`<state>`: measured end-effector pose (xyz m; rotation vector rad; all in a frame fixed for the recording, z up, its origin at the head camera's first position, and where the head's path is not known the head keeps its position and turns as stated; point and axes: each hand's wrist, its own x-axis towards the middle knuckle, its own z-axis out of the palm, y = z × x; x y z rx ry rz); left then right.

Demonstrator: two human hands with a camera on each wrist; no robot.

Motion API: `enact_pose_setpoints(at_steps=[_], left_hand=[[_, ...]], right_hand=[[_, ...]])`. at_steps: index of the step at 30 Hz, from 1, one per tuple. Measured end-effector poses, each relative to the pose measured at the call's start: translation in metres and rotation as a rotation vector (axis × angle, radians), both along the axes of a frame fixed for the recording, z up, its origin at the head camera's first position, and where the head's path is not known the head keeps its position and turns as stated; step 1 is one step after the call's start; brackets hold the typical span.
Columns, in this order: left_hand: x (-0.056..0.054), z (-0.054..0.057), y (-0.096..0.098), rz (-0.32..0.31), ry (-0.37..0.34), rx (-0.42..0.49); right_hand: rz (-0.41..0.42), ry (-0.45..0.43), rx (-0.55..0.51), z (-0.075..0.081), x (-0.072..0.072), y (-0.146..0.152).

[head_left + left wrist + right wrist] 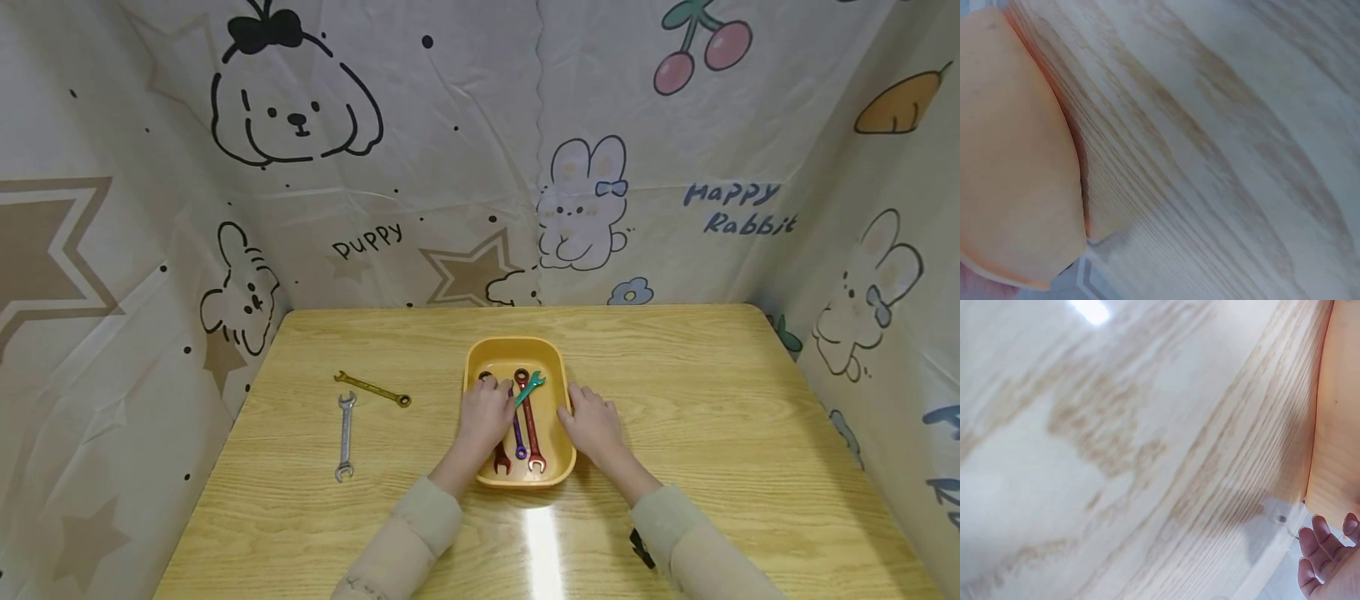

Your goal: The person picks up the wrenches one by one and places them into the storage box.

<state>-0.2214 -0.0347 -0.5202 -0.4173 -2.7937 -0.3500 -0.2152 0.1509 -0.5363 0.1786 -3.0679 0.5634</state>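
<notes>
A yellow plastic tray [551,471] stands on the table with several wrenches inside. My left hand [486,412] reaches into its left side, fingers bent down, and appears to pinch the lower end of a teal wrench [531,386], which slants out past the thumb. Under that hand lies a dark red wrench [502,460], partly covered. Next to it are a purple wrench [519,437] and a red wrench [530,417]. My right hand [592,421] holds the tray's right rim, thumb over the edge; its other fingers [1315,550] curve loosely outside the wall.
To the left of the tray, a gold wrench [372,388] and a silver wrench [346,437] lie on the wooden table [697,375]. Printed cloth [465,167] hangs behind and at both sides. A small black object [642,550] shows by the right sleeve.
</notes>
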Motion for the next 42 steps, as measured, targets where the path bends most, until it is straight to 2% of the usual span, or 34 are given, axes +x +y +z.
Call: enact_pose_setpoints(at_steps=[6, 11, 14, 21, 27, 42], left_hand=[[0.005, 0.005, -0.010, -0.001, 0.027, 0.034], [0.007, 0.004, -0.019, -0.015, 0.107, 0.049], [0.010, 0.005, -0.025, -0.005, 0.130, 0.056], [0.014, 0.007, -0.042, 0.070, 0.082, 0.093], [0.015, 0.007, -0.060, 0.122, 0.100, 0.128], [0.017, -0.003, -0.098, 0.262, 0.063, 0.166]], right_hand=[[-0.002, 0.006, 0.000, -0.001, -0.001, 0.000], [-0.005, 0.006, -0.004, 0.000, 0.000, -0.001], [-0.006, 0.006, -0.006, 0.000, 0.000, -0.001], [-0.010, 0.005, -0.007, -0.002, 0.000, -0.001], [-0.009, 0.004, -0.004, -0.002, 0.000, -0.002], [0.000, 0.014, -0.002, -0.002, 0.001, -0.001]])
